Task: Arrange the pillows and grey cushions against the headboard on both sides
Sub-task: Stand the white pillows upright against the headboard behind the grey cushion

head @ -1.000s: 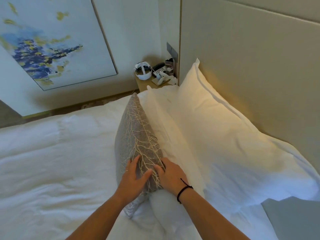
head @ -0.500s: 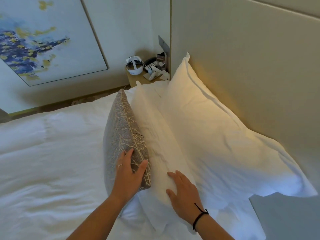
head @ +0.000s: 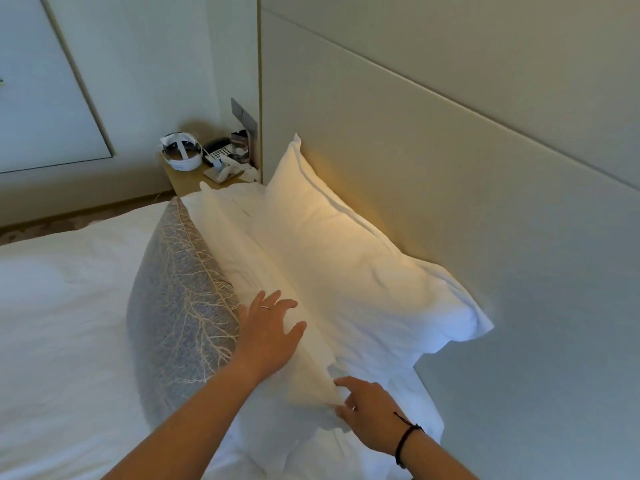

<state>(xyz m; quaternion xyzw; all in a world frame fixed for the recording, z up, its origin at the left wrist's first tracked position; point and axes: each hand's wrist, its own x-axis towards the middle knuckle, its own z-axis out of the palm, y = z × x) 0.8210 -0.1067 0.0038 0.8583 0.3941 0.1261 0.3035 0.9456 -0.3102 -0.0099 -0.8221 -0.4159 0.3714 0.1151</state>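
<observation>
A grey cushion (head: pixel 180 299) with a pale branch pattern stands on edge on the bed, leaning against a white front pillow (head: pixel 242 251). Behind that, a second white pillow (head: pixel 353 268) rests against the beige headboard (head: pixel 433 174). My left hand (head: pixel 268 327) lies flat with fingers spread on the front pillow, just right of the cushion's near edge. My right hand (head: pixel 367 407) touches the front pillow's near corner with its fingertips and does not close on it. A dark band circles that wrist.
White duvet (head: pixel 62 323) covers the bed to the left. A wooden nightstand (head: pixel 187 178) beyond the pillows carries a white headset (head: pixel 181 155), a telephone (head: pixel 218 152) and small items. A framed panel (head: pixel 41 98) hangs on the far wall.
My left hand has let go of the grey cushion and moved right onto the front pillow. My right hand has slid down to the pillow's near corner. The view has swung left.
</observation>
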